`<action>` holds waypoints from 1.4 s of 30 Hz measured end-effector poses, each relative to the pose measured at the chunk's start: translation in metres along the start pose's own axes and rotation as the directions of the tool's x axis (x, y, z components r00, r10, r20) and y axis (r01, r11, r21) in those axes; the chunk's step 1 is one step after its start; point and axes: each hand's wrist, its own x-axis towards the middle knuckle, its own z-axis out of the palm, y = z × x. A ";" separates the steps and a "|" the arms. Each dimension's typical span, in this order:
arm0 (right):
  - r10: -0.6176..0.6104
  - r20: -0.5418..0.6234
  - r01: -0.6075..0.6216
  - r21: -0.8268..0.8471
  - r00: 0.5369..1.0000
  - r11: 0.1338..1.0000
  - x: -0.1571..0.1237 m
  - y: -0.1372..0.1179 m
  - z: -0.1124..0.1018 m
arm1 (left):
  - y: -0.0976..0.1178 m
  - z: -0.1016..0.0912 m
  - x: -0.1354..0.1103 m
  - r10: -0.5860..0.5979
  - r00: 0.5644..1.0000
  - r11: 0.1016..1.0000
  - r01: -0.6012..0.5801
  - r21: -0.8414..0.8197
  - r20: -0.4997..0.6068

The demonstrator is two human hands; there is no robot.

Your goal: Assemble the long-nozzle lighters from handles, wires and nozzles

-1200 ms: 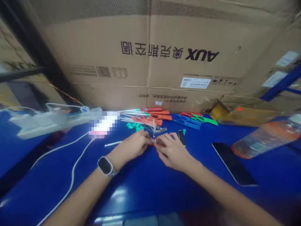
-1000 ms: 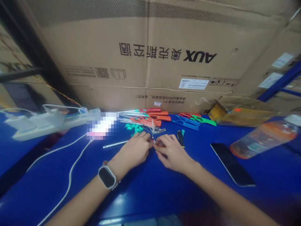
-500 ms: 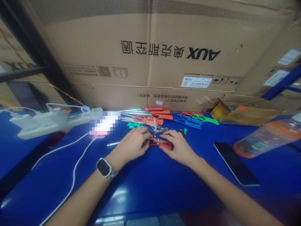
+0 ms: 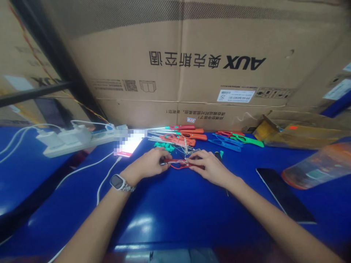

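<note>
My left hand [image 4: 150, 165], with a watch on its wrist, pinches the left end of a pair of red-handled scissors [image 4: 178, 164] lying on the blue table [image 4: 170, 208]. My right hand [image 4: 210, 168] grips the right end of the same scissors, fingers curled over it. Thin wire or string lies tangled just behind the scissors. A pile of red-handled scissors [image 4: 183, 136] sits just beyond my hands, and small green plastic pieces [image 4: 164, 146] lie beside it.
Blue and green scissors [image 4: 236, 140] lie at the back right. A dark phone [image 4: 285, 199] and an orange bottle [image 4: 318, 164] sit to the right. A white power strip [image 4: 68, 140] with cables lies left, a lit phone [image 4: 128, 144] nearby. A big cardboard box [image 4: 192, 62] walls the back.
My hands have drawn apart a little, so the red scissors now show stretched between them. The view has shifted to the left.
</note>
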 end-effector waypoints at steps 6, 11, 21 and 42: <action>-0.045 0.024 0.044 0.059 0.999 0.997 0.006 0.009 0.000 | -0.013 -0.005 0.000 0.021 0.999 0.990 -0.015 -0.141 0.043; -0.063 0.022 0.061 0.091 0.998 0.994 0.008 0.011 0.000 | -0.011 -0.006 -0.002 0.030 0.999 0.995 -0.026 -0.092 0.039; -0.078 -0.017 0.079 0.113 0.997 0.990 0.007 0.011 0.002 | -0.011 -0.007 -0.002 0.033 0.999 0.999 -0.033 -0.008 -0.024; -0.034 -0.079 0.044 0.129 0.996 0.991 0.004 0.012 0.007 | -0.012 -0.008 -0.006 -0.032 0.992 0.999 0.031 -0.013 -0.122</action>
